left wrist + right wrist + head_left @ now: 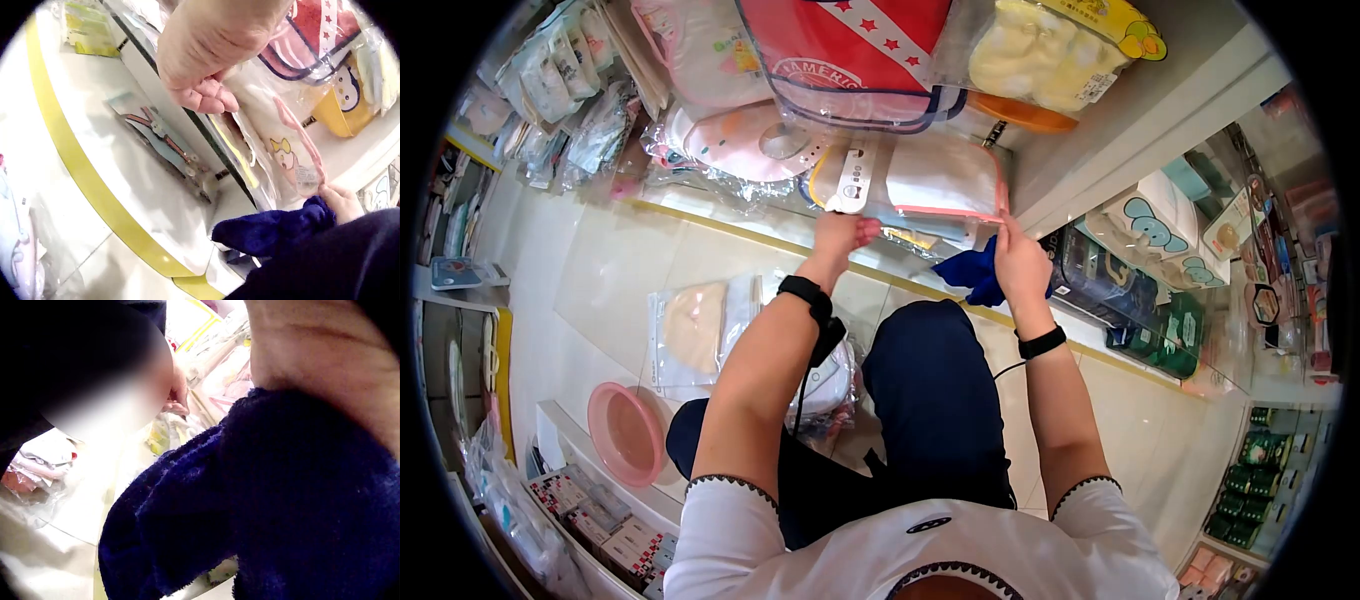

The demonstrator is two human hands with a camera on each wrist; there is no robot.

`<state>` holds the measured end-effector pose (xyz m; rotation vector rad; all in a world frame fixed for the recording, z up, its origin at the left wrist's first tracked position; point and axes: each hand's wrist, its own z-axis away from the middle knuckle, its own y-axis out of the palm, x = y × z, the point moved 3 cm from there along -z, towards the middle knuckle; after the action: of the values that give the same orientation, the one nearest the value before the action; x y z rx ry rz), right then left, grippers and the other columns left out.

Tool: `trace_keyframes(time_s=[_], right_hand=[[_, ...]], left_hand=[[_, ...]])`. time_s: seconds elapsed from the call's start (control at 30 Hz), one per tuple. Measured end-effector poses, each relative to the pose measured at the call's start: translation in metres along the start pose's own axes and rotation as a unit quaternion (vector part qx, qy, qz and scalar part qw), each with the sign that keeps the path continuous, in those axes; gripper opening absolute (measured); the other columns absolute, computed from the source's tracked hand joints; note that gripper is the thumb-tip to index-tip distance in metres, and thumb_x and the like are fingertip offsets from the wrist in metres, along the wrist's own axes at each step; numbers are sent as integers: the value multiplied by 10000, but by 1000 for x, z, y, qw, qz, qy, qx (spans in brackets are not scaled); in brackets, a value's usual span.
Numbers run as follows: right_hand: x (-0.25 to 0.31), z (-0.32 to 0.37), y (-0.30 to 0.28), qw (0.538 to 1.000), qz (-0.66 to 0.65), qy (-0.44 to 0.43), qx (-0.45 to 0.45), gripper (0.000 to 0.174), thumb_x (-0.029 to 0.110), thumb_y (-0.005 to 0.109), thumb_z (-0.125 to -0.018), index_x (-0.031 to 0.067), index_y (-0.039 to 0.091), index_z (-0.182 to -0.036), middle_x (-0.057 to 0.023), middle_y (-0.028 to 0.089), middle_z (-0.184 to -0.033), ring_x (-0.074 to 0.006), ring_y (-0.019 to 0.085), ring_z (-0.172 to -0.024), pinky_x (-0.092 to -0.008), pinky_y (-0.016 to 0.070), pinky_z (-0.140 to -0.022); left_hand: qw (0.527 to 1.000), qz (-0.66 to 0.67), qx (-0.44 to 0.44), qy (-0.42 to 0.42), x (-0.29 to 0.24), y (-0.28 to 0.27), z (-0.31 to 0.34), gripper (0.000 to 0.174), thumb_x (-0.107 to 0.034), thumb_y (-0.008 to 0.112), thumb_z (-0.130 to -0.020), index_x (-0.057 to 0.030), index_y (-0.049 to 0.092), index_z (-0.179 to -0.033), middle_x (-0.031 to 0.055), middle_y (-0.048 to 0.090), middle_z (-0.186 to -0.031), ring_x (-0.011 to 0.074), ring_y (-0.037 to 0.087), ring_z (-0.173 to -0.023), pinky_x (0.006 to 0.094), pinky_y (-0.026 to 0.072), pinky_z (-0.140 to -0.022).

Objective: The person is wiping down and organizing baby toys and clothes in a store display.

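My left hand is at the front of the shelf, its fingers curled at the near edge of a clear packet with a white label. A white item with pink edging lies to the right; in the left wrist view this pink-edged item shows a cartoon figure. My right hand pinches its near right corner, and a dark blue plush cloth hangs from that hand. The same blue cloth fills much of the right wrist view. My left thumb's contact is hidden.
A red bag and a yellow packet lie farther back. An upright white panel divides the shelf at the right. Packets and a pink basin are on the floor at the left.
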<state>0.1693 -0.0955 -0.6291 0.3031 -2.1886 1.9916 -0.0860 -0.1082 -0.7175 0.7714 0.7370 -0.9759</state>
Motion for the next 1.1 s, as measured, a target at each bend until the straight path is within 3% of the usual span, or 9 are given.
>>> trace_keyframes(time_s=[0.13,0.3,0.43,0.57,0.67,0.73,0.8,0.93,1.1], right_hand=[[6,5,24,997,28,-73,-13,286,294,418,-870,159,587,-1057,-167,621,-708,-340,609,-666,-450,476,-588],[15,7,34,987,75,-122,78,231,282,437,-857,96,571,-891,-154,624,-756,-335,609,-734,-449,474,-614],[9,-8,31,992,70,-83,59,303,319,457,-852,115,530,-1063,-173,625,-798,-345,607,-762,-456,472,-634],[-8,4,21,988,35,-93,117,463,384,532,-813,141,476,-1203,-198,622,-863,-354,594,-830,-424,467,-697],[-28,21,4,991,-66,-99,63,365,353,570,-805,89,585,-1057,-177,632,-844,-316,607,-805,-353,456,-705],[-36,25,-6,981,-169,-47,81,276,303,570,-827,56,627,-937,-145,629,-789,-207,600,-733,-301,446,-683],[-41,24,-7,969,-227,-60,74,241,259,549,-852,41,620,-925,-108,611,-736,-121,544,-684,-261,433,-664],[-32,27,11,967,-195,-89,136,237,246,550,-853,26,610,-917,-85,597,-699,-109,518,-648,-254,428,-641],[-32,32,44,959,-207,-94,168,244,255,548,-849,26,617,-898,-75,592,-679,-120,520,-623,-259,426,-617]], left_hand=[[1000,-19,9,14,-2,-6,-1,149,-104,456,-870,3,508,-960,94,634,-851,139,621,-710,236,506,-627],[995,49,76,31,3,5,-4,225,-70,483,-864,39,459,-1058,122,599,-940,165,614,-822,253,513,-720],[997,42,32,64,-6,-15,-3,538,-67,565,-823,65,296,-1270,138,582,-991,212,607,-847,291,509,-764],[978,-113,-96,145,-14,-113,32,417,-116,510,-827,19,429,-1213,118,616,-950,172,610,-752,251,471,-641],[923,-247,-285,79,50,-201,55,292,-136,508,-810,17,556,-1053,113,636,-840,189,614,-686,280,475,-607],[829,-481,-281,45,124,-245,69,247,-165,510,-799,3,593,-960,117,632,-747,198,611,-637,312,475,-583],[848,-458,-267,-18,201,-256,96,223,-180,501,-798,-9,605,-896,126,616,-684,202,600,-587,327,466,-544],[899,-249,-332,-142,367,-251,131,201,-153,534,-765,40,572,-805,140,590,-668,208,585,-558,318,444,-461],[869,-247,-418,-100,261,-144,181,273,-117,583,-705,69,542,-901,208,599,-813,322,592,-792,354,456,-708]])
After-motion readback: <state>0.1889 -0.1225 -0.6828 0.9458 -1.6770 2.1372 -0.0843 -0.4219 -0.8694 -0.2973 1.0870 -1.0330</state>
